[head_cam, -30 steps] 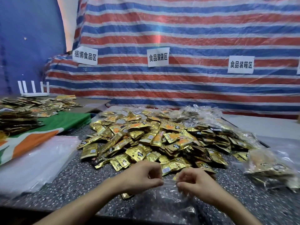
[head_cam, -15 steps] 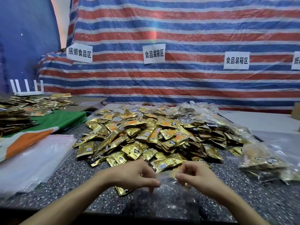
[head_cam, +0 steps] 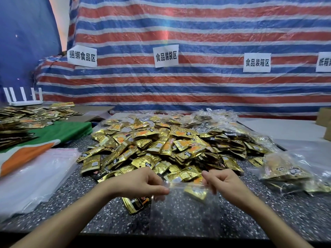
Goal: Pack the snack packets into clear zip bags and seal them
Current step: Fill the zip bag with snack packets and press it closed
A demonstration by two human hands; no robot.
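At the near edge of the speckled table (head_cam: 268, 221), both hands hold one clear zip bag (head_cam: 184, 212) by its top strip. Left hand (head_cam: 141, 183): thumb and fingers together, pinching the strip's left end. Right hand (head_cam: 225, 185): fingers curled, clamped on the right end; the fingertips are blurred, so the exact grip is hard to read. The strip is stretched roughly level between the two hands, and the bag body lies toward the table edge. A gold packet (head_cam: 196, 192) shows through the plastic just under the strip, near the right hand; inside or behind the bag, cannot tell. A few more packets (head_cam: 136, 205) lie under the left hand, just beside the bag's left side.

Just beyond the hands is a big pile of snack packets (head_cam: 161, 149), gold foil, loose, across the middle of the table. Right of it are filled bags (head_cam: 286, 173), heaped, near the right hand but apart from it.

Left side: a stack of empty bags (head_cam: 35, 176) lies flat, touching the edge of a green and orange cloth (head_cam: 53, 135). A second pile of packets (head_cam: 26, 117) sits further left, partly on that cloth. A white router (head_cam: 23, 98) with upright antennas stands behind it. The back wall is a striped tarp (head_cam: 197, 33) in red, blue and white, with four paper signs (head_cam: 166, 56) stuck on it, the rightmost cut by the frame. A cardboard box (head_cam: 325, 119) is at the far right.
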